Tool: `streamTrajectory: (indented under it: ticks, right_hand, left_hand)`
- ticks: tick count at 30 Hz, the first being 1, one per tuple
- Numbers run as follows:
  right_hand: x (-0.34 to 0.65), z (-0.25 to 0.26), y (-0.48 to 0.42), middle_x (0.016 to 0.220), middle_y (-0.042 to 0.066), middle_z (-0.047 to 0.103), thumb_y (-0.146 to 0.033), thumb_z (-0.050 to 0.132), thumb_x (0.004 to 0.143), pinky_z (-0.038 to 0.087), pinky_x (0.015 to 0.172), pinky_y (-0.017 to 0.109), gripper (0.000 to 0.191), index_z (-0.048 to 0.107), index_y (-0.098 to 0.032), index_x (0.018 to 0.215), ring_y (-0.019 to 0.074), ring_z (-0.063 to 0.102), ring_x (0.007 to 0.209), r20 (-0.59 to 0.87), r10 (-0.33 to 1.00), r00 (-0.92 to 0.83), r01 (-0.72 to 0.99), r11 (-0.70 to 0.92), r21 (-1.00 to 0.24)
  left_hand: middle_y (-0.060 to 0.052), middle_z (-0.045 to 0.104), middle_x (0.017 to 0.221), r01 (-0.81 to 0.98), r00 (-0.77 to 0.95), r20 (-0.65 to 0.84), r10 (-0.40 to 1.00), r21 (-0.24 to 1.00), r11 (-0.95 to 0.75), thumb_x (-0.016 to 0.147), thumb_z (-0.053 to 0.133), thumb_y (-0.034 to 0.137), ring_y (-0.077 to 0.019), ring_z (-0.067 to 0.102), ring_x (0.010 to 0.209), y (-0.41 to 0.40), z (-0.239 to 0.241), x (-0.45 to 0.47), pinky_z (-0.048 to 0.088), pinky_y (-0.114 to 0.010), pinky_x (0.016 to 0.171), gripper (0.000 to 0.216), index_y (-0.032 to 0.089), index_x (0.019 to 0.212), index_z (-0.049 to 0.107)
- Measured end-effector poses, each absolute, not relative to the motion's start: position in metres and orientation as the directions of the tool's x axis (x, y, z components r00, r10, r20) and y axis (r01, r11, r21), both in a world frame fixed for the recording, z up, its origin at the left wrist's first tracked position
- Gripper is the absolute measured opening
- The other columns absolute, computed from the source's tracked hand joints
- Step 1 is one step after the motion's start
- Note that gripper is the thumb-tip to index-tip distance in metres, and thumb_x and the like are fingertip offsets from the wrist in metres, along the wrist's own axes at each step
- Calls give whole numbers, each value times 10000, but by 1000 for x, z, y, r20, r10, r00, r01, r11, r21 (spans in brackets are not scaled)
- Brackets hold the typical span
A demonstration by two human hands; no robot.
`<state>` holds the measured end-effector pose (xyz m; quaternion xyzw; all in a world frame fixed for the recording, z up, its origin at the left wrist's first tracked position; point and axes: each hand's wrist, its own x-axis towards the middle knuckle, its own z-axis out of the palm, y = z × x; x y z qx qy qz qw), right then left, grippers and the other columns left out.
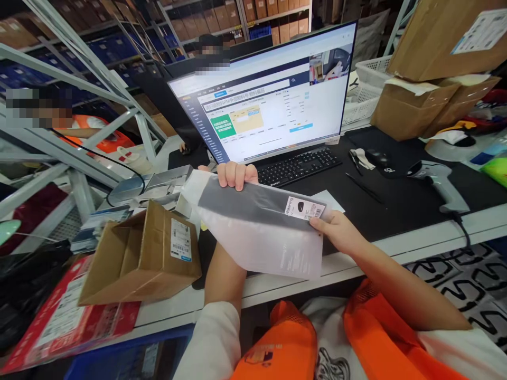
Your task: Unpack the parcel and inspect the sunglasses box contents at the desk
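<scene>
A translucent plastic bag [273, 248] with something flat and dark inside is held up above the desk's front edge. My left hand [236, 175] reaches from behind it, fingers curled over its top edge. My right hand [336, 229] pinches the bag's right end, thumb beside a white label [304, 209] with a small dark product picture and a barcode. Behind the bag lie a black keyboard [299, 166] and a large lit monitor [269, 100]. The bag hides most of my left palm and part of the desk.
An open cardboard box [158, 253] stands left of the bag. On the right of the black mat lie a barcode scanner [438, 184], a mouse [378, 157] and a pen [363, 187]. Cartons [412, 103] are stacked behind them. Another person [95, 132] is beyond the metal frame.
</scene>
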<state>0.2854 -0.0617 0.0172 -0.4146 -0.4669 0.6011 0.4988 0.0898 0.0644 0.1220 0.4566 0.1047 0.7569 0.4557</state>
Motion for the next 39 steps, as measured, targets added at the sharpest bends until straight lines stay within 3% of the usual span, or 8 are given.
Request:
streamTrajectory:
  ticks: [6,12,15,18,20,24,28,39]
  right_hand:
    - [309,19,-67,969,135,778,-762,737,771,601,808,440,627,767,-172,984,327,740,948,-89,993,-78,-332,-111,-937]
    - [380,33,-34,767,91,732,-561,835,725,574,618,357,421,733,-169,840,244,694,662,-320,947,-7,-245,-312,-918]
    - [393,35,-15,703,65,693,-539,915,616,510,550,310,457,713,-155,760,187,623,581,-395,912,-115,-138,-408,-902]
    - [387,36,3,656,34,654,-653,864,647,417,510,278,529,688,-159,719,144,537,535,-356,915,-189,151,-332,-931]
    - [384,39,13,649,25,642,-698,791,714,394,521,278,544,677,-166,703,146,523,546,-316,926,-207,400,-214,-891]
    - [380,49,20,868,97,729,-524,703,855,523,727,373,376,733,-154,913,266,670,799,-84,987,-134,799,57,-598]
    - [362,45,1,1477,213,564,-438,526,994,423,1134,537,539,602,-103,1409,372,496,1400,360,872,-331,846,444,-296]
    - [370,8,-42,1650,165,365,-491,414,1071,350,1154,700,642,346,-188,1633,363,365,1521,218,784,-581,764,618,-184]
  left_hand:
    - [43,84,578,-652,-47,481,875,649,-392,1082,241,605,-129,102,456,79,117,76,371,-301,558,646,198,590,140]
    - [6,389,563,-572,-95,369,924,740,-354,966,212,834,-128,412,513,118,129,22,398,-256,544,798,202,536,440]
    - [-39,611,675,-294,14,570,821,788,-542,980,391,768,-148,576,639,100,136,27,477,-257,643,710,198,670,680]
    - [-87,751,999,144,524,484,701,761,-633,1008,530,600,-224,688,933,56,129,67,532,-344,902,462,209,977,774]
    - [-133,677,1354,347,786,210,581,628,-697,988,596,533,-302,611,1270,32,115,98,450,-445,1120,438,199,1240,723]
    - [-139,244,1710,599,797,-169,580,342,-724,1026,519,541,-373,183,1596,17,79,128,230,-642,1249,725,147,1609,347]
    - [-140,174,1725,595,804,-143,577,215,-775,1022,425,675,-359,136,1609,13,61,123,186,-679,1248,823,168,1644,247]
    - [-125,234,1710,613,790,-152,594,165,-773,996,459,705,-377,188,1597,-9,59,89,223,-696,1233,802,233,1629,323]
